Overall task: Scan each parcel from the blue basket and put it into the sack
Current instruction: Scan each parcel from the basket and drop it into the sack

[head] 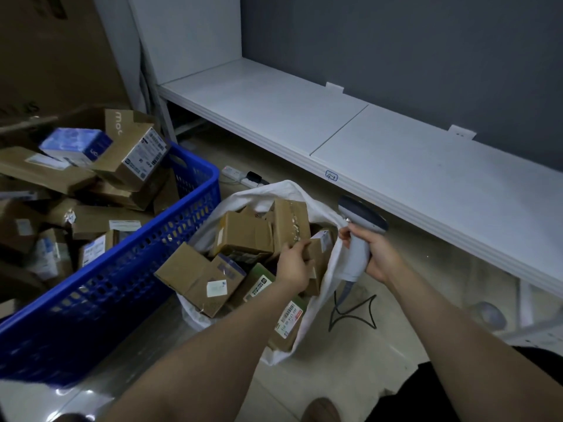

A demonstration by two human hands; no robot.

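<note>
The step in hand looks like the drop: the left hand (292, 264) reaches into the mouth of the white sack (327, 278) with its fingers curled round a small brown parcel (321, 254), which sits low among the boxes already lying there, against the sack's right wall. The right hand (377, 254) is wrapped round the handle of a grey scanner (359, 214), whose head points up and away from the parcels. Its thumb and forefinger seem also to nip the sack's rim and hold the mouth open, though that is hard to tell for certain. The next move, I judge, calls for letting the parcel go so that it settles without sliding out. The left hand must then swing across to the blue basket (137, 269), just beside the sack on the left and heaped with boxes, so much of the task remains. The next box needs its label turned to face the scanner. Sack and basket both stand on a pale, glossy tiled floor (350, 376), where a black cable (350, 315) loops under the scanner and a power strip (234, 173) lies near the basket's far corner. A long white shelf (304, 117) runs low along a grey wall (396, 41).
</note>
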